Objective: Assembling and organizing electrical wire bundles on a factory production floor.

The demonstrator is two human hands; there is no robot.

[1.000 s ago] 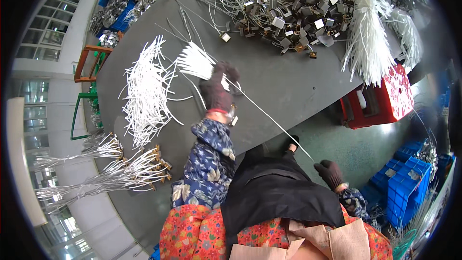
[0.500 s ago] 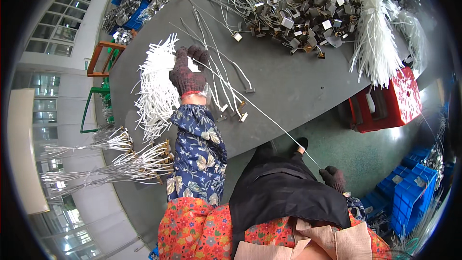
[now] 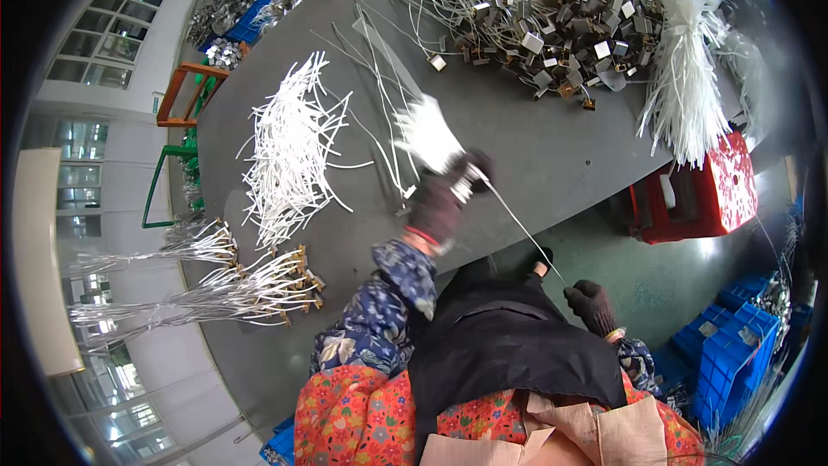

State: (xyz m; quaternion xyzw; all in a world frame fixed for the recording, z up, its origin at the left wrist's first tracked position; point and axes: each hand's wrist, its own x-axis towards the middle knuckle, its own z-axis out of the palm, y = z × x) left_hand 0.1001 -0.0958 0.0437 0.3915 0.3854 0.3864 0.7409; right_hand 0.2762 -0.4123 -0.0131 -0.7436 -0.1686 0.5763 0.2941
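Observation:
My left hand [image 3: 444, 198], in a dark glove, is closed around a bunch of short white tubes [image 3: 429, 135] that fans out above it over the grey table [image 3: 535, 151]. A thin grey wire [image 3: 517, 220] runs from that hand down to my right hand [image 3: 591, 305], also gloved, which pinches the wire's lower end below the table edge. A loose spread of white tubes [image 3: 289, 151] lies on the table to the left of my left hand.
A heap of small metal parts with wires [image 3: 565, 30] lies at the table's far side, a tied white bundle [image 3: 686, 78] to its right. Finished wire bundles [image 3: 207, 289] sit at the near left. A red crate [image 3: 703, 194] and blue crates [image 3: 733, 354] stand on the floor.
My left hand moved right from the spread of white tubes, now holding a bunch of them, and the wire is stretched again between both hands.

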